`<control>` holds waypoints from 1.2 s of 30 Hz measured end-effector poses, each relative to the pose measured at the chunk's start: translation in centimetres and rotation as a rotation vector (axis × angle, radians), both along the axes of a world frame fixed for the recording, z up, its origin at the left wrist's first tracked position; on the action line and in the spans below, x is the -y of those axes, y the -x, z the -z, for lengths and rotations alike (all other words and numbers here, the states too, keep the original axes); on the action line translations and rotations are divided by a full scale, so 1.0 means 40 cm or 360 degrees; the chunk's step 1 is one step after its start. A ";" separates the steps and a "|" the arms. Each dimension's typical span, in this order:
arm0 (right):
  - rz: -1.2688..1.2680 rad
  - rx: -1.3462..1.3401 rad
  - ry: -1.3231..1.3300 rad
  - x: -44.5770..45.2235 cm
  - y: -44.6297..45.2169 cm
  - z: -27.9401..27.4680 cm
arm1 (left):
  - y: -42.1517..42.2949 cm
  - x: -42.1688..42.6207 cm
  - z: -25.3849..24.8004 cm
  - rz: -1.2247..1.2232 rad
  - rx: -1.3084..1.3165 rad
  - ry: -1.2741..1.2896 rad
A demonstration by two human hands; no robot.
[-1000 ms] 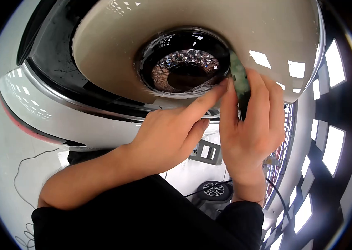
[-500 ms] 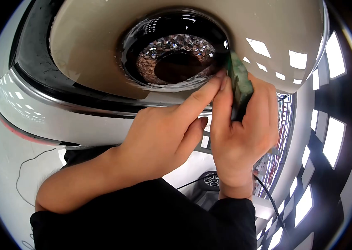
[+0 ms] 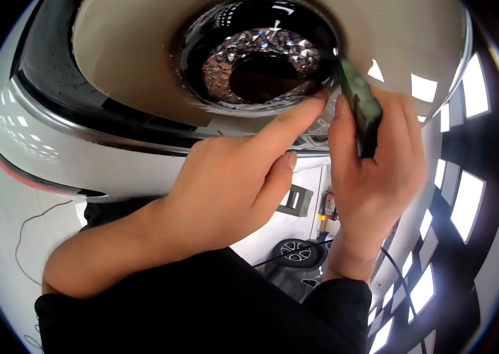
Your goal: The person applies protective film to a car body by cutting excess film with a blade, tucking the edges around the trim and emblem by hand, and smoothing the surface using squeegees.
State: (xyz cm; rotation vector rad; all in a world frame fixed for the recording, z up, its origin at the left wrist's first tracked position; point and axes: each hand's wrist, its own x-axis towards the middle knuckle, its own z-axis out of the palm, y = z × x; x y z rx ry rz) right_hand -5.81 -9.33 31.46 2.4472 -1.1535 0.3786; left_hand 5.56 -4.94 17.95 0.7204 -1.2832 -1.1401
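Note:
A round, glossy lamp (image 3: 311,30) with a sparkling, crystal-like inner ring is set in a beige car body panel (image 3: 125,65). My left hand (image 3: 220,189) reaches in from the lower left, its index finger stretched out so the fingertip touches the lower right rim of the lamp. The thumb is held apart below; the remaining fingers are folded out of sight. My right hand (image 3: 382,159) grips a flat green scraper (image 3: 360,97) between thumb and fingers. The scraper's narrow tip points up at the lamp's right edge. Whether it slips into the seam I cannot tell.
A chrome strip (image 3: 54,124) and white lower bodywork (image 3: 84,162) curve below the panel. Beyond my hands are a wheel (image 3: 295,252), a grey step stool (image 3: 298,200) and a dark cable (image 3: 400,277). A thin wire (image 3: 22,236) lies on the floor at left.
My right hand and the scraper have shifted right and slightly apart from my left fingertip. The lamp appears higher and further right in view. My left index finger stays at the rim.

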 end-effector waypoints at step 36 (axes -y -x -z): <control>0.0138 0.0273 -0.0155 -0.020 0.045 0.038 | -0.042 -0.018 0.046 -0.0841 0.0678 0.0527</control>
